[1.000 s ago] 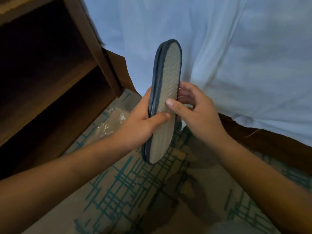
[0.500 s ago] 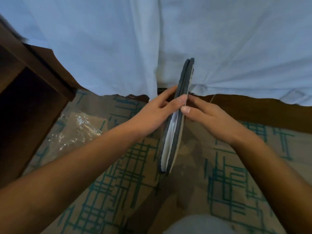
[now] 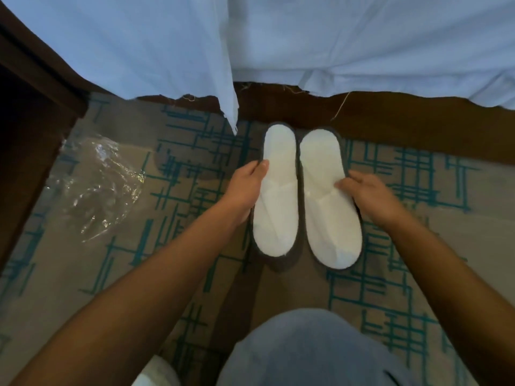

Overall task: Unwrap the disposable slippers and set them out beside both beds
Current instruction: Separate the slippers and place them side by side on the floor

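Two white disposable slippers with dark grey edging lie side by side, soles down, on the patterned carpet just in front of the bed. My left hand grips the outer edge of the left slipper, thumb on its top. The right slipper is held at its outer edge by my right hand, fingers resting on its upper. Their heels point toward the bed, which is draped in a white sheet.
A crumpled clear plastic wrapper lies on the carpet to the left. A dark wooden nightstand stands at the far left. The brown bed base runs under the sheet. My knee in light trousers fills the bottom.
The slippers were held upright, pressed together between both hands. Now they are apart and flat on the carpet, one under each hand, and the view has tilted down.
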